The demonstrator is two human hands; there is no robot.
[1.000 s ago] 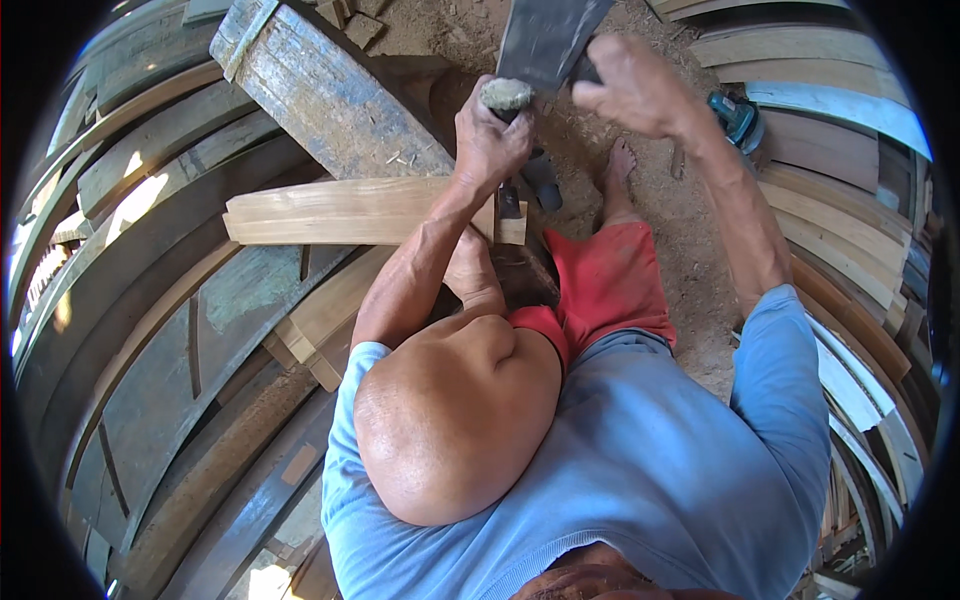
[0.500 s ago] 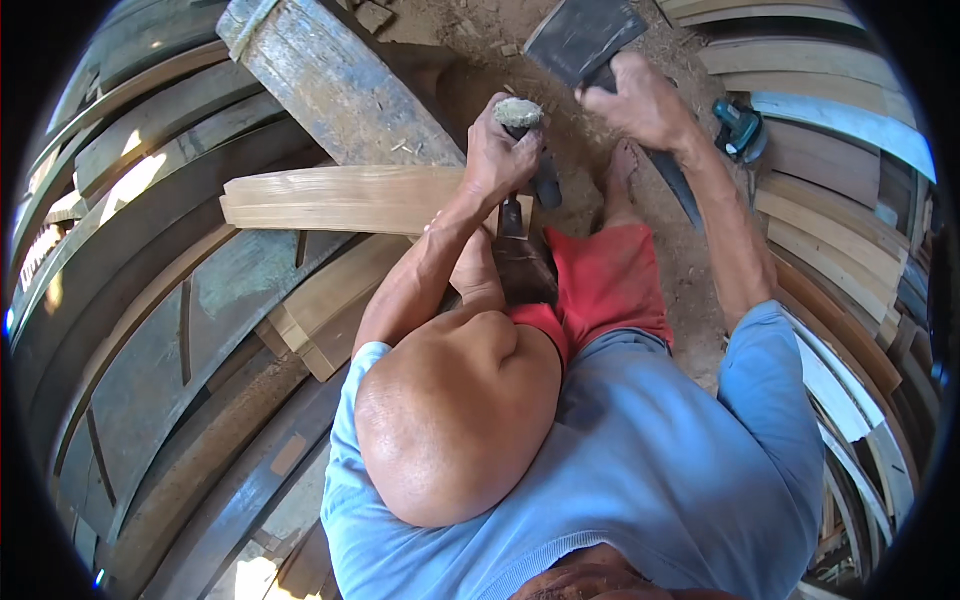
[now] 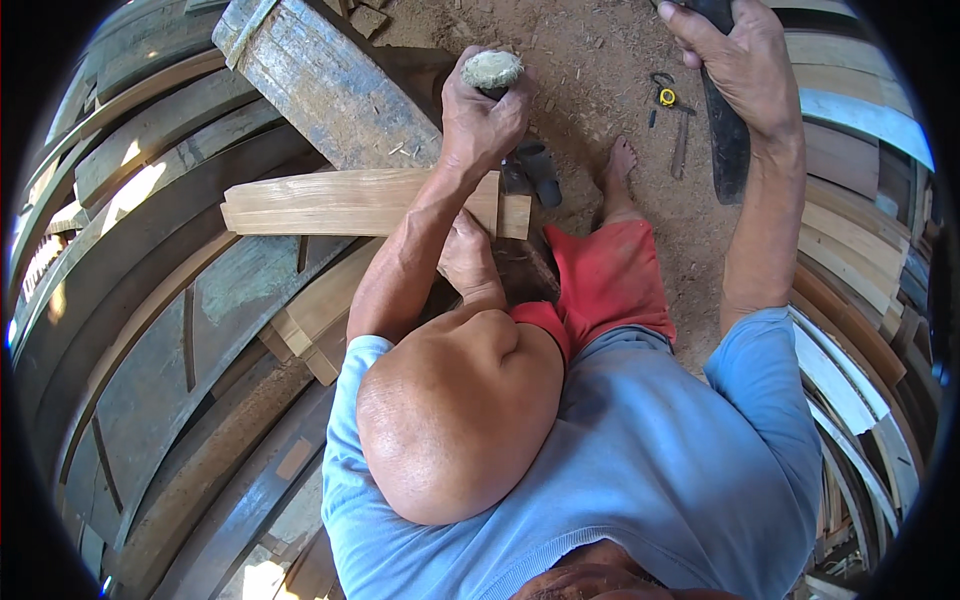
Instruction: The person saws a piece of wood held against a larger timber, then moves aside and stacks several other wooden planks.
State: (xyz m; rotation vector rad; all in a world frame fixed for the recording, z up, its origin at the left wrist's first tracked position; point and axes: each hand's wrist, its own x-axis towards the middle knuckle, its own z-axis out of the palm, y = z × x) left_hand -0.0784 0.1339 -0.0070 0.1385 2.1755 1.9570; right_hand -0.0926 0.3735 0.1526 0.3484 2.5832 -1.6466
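My left hand (image 3: pixel 485 120) is wrapped round an upright chisel whose pale, frayed handle top (image 3: pixel 492 70) sticks out above the fist. Its blade is hidden under the hand. Below the hand lies a light wooden board (image 3: pixel 340 200) with a stepped right end. My left foot (image 3: pixel 466 255) rests against the board's near side. At the upper right my right hand (image 3: pixel 745 75) grips a dark mallet, whose handle (image 3: pixel 730 160) runs down past the wrist. The mallet head is mostly cut off by the picture's top edge.
A worn wooden bench (image 3: pixel 330 85) stands beyond the board. On the dirt floor lie a yellow tape measure (image 3: pixel 667 97), a thin dark tool (image 3: pixel 680 145) and a dark tube-like thing (image 3: pixel 540 172). Stacked planks (image 3: pixel 850 230) line the right side, and more timber (image 3: pixel 150 350) fills the left.
My right hand has swung the mallet up and to the right, away from the chisel. My left hand has lifted with the chisel, up and slightly left, baring the board's end.
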